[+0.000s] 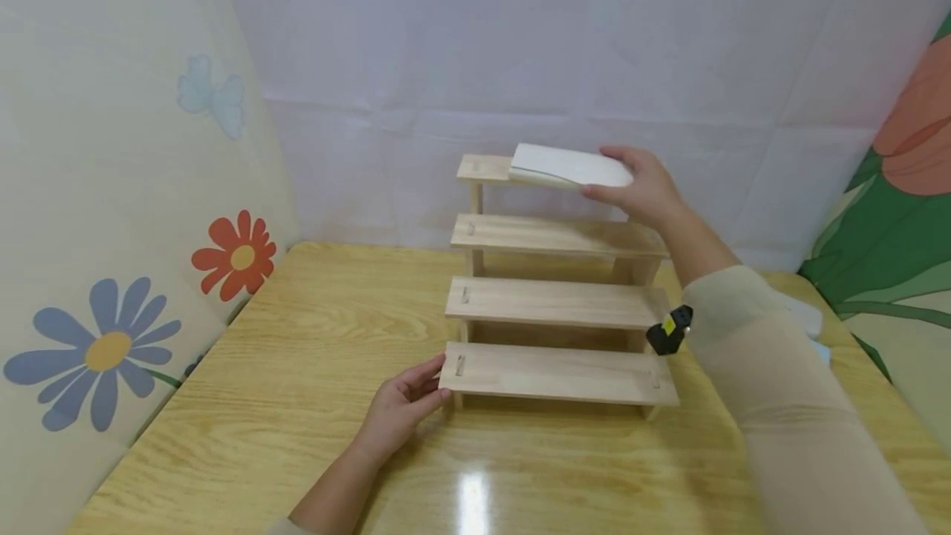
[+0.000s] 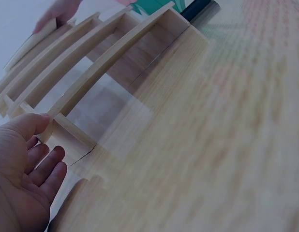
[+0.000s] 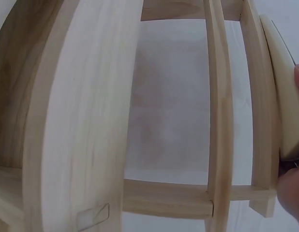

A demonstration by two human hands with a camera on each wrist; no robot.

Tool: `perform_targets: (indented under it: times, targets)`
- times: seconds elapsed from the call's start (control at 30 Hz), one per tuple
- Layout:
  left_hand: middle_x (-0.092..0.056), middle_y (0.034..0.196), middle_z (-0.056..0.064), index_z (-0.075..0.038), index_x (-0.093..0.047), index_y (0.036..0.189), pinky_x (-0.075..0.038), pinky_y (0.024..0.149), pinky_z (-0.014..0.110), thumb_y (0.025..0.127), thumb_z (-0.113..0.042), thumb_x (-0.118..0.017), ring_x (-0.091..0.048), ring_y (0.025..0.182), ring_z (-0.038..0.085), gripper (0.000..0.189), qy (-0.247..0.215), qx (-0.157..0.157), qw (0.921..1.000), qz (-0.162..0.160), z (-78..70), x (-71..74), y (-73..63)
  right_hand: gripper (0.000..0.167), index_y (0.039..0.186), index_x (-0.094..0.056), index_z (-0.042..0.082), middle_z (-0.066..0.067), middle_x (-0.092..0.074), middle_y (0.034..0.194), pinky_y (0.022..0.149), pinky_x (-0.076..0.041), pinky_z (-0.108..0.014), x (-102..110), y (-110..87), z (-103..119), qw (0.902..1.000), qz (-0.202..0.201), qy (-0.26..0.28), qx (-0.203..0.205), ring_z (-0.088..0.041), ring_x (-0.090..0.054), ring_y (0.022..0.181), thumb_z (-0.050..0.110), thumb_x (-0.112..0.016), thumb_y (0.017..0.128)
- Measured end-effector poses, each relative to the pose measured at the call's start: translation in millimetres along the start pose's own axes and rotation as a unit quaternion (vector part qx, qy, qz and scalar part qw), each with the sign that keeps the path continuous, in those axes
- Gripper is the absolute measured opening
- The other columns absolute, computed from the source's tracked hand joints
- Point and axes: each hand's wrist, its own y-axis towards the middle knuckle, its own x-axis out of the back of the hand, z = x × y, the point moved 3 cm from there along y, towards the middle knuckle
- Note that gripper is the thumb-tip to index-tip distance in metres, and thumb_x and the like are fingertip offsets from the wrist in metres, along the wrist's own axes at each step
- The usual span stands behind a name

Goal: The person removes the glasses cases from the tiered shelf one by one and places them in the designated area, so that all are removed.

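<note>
A pale wooden shelf rack point(image 1: 557, 301) with stepped boards stands on the table. My left hand point(image 1: 397, 411) grips the left end of its lowest board, with the thumb at the front corner; in the left wrist view the other fingers point(image 2: 45, 169) are partly spread below. At the top, my right hand point(image 1: 646, 184) holds the right end of a flat white item point(image 1: 565, 163) with a dark line along its edge. That item lies along the highest board, close against it in the right wrist view; its exact kind cannot be told.
The wood-grain table point(image 1: 319, 337) ends at a white cloth backdrop point(image 1: 446, 40). A flower-printed panel point(image 1: 149, 188) borders the left side, another the right. White and light blue things point(image 1: 806, 316) lie partly hidden behind the right sleeve. A black device point(image 1: 669, 330) is at the right wrist.
</note>
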Motion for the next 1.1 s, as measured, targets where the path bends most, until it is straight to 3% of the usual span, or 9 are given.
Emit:
perform_targets:
  times: [0.3,0.63,1.1]
  targets:
    - [-0.058,0.135,0.021,0.002,-0.052,0.137,-0.054,0.093,0.021,0.089,-0.004,-0.069,-0.062,0.118,0.032,0.052,0.002,0.004,1.0,-0.004,-2.7,0.0,-0.4,0.075,0.146,-0.047,0.018,-0.016,-0.04,0.152,0.114,-0.031,-0.053,13,-16.5,-4,0.9992,-0.036,0.009,0.01,-0.035,-0.038,0.135,0.037,-0.079,0.081]
    - [-0.056,0.138,0.022,0.003,-0.051,0.138,-0.054,0.091,0.02,0.089,-0.004,-0.069,-0.061,0.118,0.032,0.053,-0.005,0.003,1.0,0.002,-0.5,1.2,1.7,0.073,0.145,-0.047,0.018,-0.012,-0.044,0.149,0.096,-0.041,-0.039,30,-38.4,-2,0.9976,-0.054,0.045,0.003,-0.028,-0.046,0.12,0.036,-0.079,0.082]
    - [-0.055,0.138,0.022,0.004,-0.05,0.138,-0.054,0.092,0.021,0.089,-0.003,-0.069,-0.06,0.12,0.034,0.053,-0.007,0.005,1.0,0.004,-2.2,0.7,2.9,0.076,0.146,-0.044,0.02,-0.011,-0.036,0.155,0.092,-0.039,-0.042,55,-72.9,-9,0.9976,-0.069,0.006,0.003,-0.033,-0.042,0.126,0.044,-0.077,0.082]
